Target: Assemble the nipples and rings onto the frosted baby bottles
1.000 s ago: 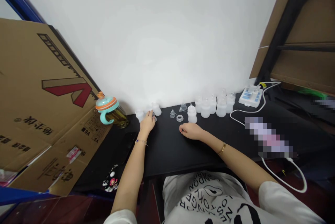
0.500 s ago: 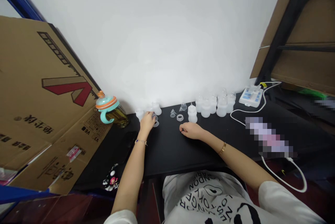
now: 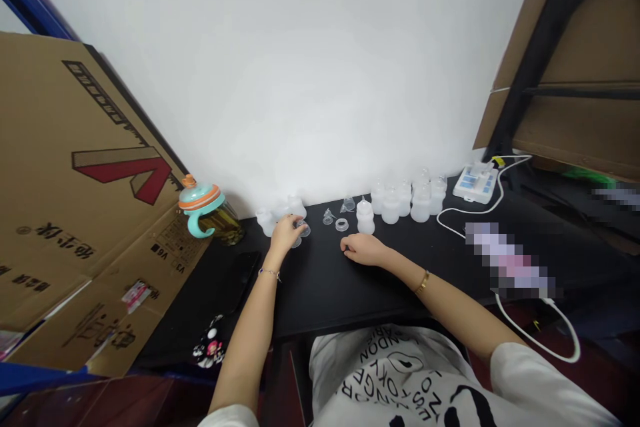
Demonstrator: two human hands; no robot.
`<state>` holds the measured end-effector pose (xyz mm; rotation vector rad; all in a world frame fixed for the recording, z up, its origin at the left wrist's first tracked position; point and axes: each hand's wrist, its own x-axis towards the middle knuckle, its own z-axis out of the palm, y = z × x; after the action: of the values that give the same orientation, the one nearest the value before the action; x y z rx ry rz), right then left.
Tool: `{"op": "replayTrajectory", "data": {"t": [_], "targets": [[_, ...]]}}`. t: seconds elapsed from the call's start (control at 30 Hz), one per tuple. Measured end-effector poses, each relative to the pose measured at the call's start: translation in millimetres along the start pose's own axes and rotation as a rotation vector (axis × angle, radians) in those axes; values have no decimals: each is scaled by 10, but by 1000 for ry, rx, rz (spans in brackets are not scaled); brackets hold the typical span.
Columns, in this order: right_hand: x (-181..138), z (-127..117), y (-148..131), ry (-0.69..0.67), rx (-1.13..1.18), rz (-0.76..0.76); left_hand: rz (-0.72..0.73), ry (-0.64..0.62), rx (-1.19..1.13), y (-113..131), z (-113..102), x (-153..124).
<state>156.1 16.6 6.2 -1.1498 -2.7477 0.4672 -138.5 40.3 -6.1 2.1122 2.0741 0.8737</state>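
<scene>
My left hand (image 3: 286,232) is at the back left of the black table, its thumb and fingers pinched on a small clear dome-shaped cap (image 3: 304,228). A translucent ring (image 3: 297,242) shows just below those fingers. Behind this hand stand several frosted baby bottles (image 3: 265,219), partly hidden by it. My right hand (image 3: 365,250) rests on the tabletop with curled fingers, and nothing shows in them. Just beyond it stands a baby bottle with a nipple on top (image 3: 365,217). Between the hands lie a loose ring (image 3: 341,224), a clear nipple (image 3: 328,216) and another clear dome piece (image 3: 348,204).
Several capped bottles (image 3: 391,206) stand in a group at the back right. Beyond them is a white power strip (image 3: 476,182) with a cable. A teal-handled jug (image 3: 210,214), a dark phone (image 3: 243,277) and a large cardboard box (image 3: 115,214) are on the left.
My left hand has shifted slightly toward me with the clear cap, which now sits right of the ring. My right hand stays in place. The whole view has moved a little.
</scene>
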Motion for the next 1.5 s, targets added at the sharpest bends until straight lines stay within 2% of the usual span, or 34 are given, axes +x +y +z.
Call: {"op": "replayTrajectory", "data": {"t": [0.23,0.5,0.73,0.9,1.13,1.27,1.4,1.5], "targets": [[0,-5,-4,0,4,2,59,-37,-95,199,46,-44],[1,12,7,-1,9,0,175,-121,-366,424,160,-142],[11,43,25,6,18,-8,209,-176,-404,588,216,-210],[8,33,4,31,60,9,164,-190,-458,624,238,-224],[-10,-15,-43,136,296,140,24,-183,-771,633,176,-174],[13,0,-39,193,390,119,-42,-238,-886,660,134,-170],[29,14,-41,248,381,78,-116,-258,-940,721,151,-200],[25,-3,-47,262,349,134,-137,-248,-974,756,181,-220]]}}
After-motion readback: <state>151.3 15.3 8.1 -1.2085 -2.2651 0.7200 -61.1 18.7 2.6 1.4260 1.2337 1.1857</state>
